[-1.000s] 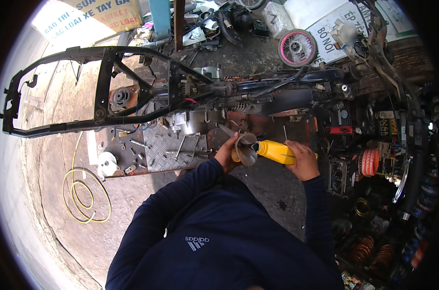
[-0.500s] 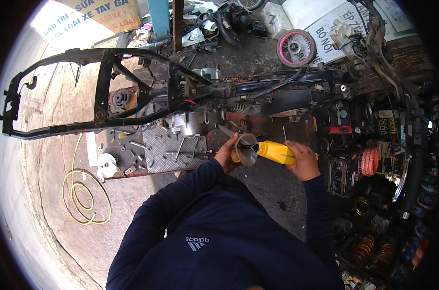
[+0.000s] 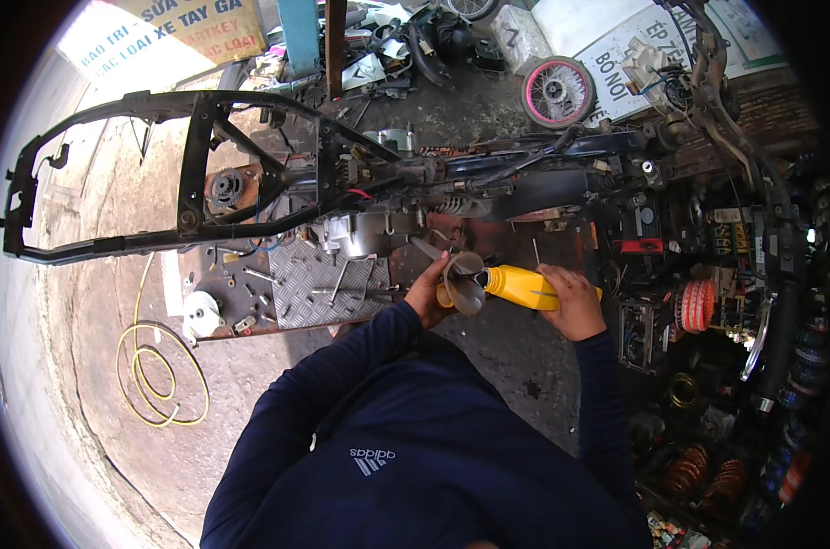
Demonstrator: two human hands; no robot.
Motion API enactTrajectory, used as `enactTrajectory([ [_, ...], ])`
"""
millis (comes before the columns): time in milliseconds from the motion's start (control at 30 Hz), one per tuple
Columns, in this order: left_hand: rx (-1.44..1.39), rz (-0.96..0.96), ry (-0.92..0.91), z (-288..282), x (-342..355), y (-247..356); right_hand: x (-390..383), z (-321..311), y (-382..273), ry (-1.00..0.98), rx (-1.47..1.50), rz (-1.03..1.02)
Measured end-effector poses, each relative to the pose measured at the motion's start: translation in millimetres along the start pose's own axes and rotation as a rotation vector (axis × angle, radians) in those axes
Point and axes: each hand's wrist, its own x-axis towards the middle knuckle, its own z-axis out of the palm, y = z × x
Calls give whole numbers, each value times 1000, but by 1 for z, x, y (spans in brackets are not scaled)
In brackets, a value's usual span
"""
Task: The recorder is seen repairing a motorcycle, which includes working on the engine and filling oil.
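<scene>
My left hand (image 3: 430, 295) is closed around a greyish translucent funnel (image 3: 467, 285), whose spout points toward the silver engine case (image 3: 360, 234) under the black motorcycle frame (image 3: 195, 169). Something small and yellow shows by the left fingers; I cannot make out what it is. In my right hand (image 3: 572, 300) is a yellow bottle (image 3: 522, 287), tipped on its side with its neck at the funnel's wide mouth. Whether liquid is flowing is too small to tell. The spout's tip lies close to the engine; its exact contact cannot be made out.
A low bench with a metal tread plate (image 3: 319, 284) carries tools and loose parts. A yellow hose (image 3: 140, 371) coils on the floor at left. Toward the far side lies a pink-rimmed wheel (image 3: 558, 91). Crowded shelves with a red coil (image 3: 697, 306) stand at right.
</scene>
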Motion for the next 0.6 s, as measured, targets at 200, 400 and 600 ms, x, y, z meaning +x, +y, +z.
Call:
enactTrajectory([
  [200,2,19,-26,1,-1,1,1,-4,-3,22,2,8],
  [400,-8,12,-21,1,-1,2,3,-6,-4,8,-2,19],
  [600,-4,19,-17,0,0,1,4,-8,-5,-1,-5,25],
])
